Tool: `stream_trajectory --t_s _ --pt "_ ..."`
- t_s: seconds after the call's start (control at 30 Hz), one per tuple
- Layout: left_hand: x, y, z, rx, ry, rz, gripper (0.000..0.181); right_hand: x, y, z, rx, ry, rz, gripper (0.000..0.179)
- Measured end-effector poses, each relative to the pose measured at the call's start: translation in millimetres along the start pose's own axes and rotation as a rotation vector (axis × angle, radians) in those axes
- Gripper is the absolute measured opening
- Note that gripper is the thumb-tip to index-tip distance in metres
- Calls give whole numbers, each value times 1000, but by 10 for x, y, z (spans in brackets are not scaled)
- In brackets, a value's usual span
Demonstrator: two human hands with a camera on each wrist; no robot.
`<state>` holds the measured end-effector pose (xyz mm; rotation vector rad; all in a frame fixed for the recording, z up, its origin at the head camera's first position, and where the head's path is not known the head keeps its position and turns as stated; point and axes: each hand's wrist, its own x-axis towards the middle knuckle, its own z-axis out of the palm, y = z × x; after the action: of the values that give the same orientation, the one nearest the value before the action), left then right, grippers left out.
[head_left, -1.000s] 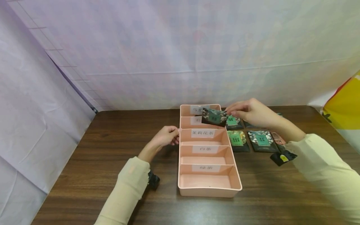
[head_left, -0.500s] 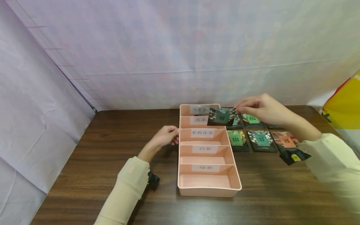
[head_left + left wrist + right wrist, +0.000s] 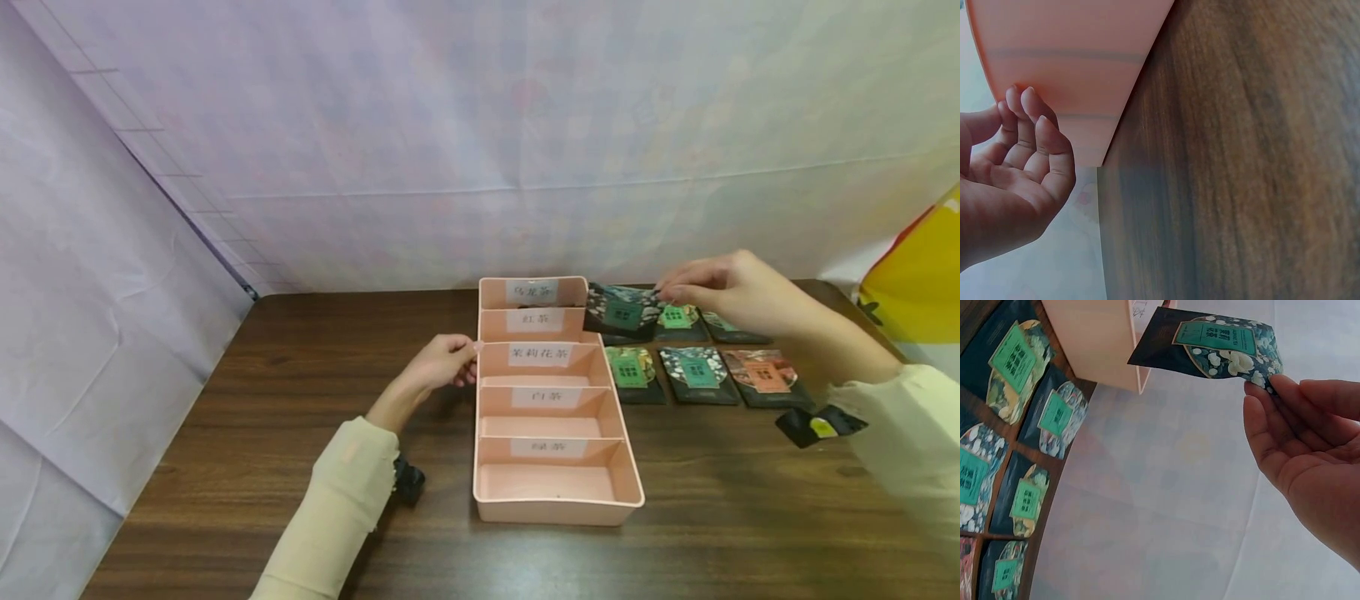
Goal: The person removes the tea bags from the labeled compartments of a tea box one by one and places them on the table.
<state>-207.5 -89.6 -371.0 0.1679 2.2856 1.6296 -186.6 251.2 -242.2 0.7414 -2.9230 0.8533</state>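
Note:
My right hand (image 3: 716, 287) pinches a dark tea packet (image 3: 622, 312) by one edge, just right of the pink divider box (image 3: 558, 512). White flowers and a green label show on the packet (image 3: 1222, 347) in the right wrist view, where it hangs clear of the table. The box has several compartments, each with a paper label in Chinese characters. On its left side, my left hand (image 3: 442, 364) pinches the rim between thumb and fingers. The left wrist view shows this hand (image 3: 1029, 156) against the pink outer wall (image 3: 1079, 81).
Several tea packets lie in rows right of the box, among them a yellow-green one (image 3: 632, 375), a white-flowered one (image 3: 697, 375) and a red-orange one (image 3: 768, 377). The wooden table (image 3: 300, 383) meets a pale curtain (image 3: 390, 167) at the back.
My right hand has moved right with the tea packet, from over the box's rear compartments to beside the box. The left hand stays on the rim.

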Motion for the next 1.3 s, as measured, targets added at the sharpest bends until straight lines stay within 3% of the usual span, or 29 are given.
stream_trajectory --t_s 0.43,0.67,1.07,1.3 --pt "-3 7 -6 -1 -12 10 29 -187 179 -31 -19 -21 82 18" --pt "-15 41 -13 -4 -11 0 28 -260 305 7 -18 -32 29 17" --pt "17 8 -9 3 -10 -4 29 -397 450 191 108 -111 9 18" --pt "11 14 -11 -9 -12 1 29 -453 576 302 103 -147 -59 17"
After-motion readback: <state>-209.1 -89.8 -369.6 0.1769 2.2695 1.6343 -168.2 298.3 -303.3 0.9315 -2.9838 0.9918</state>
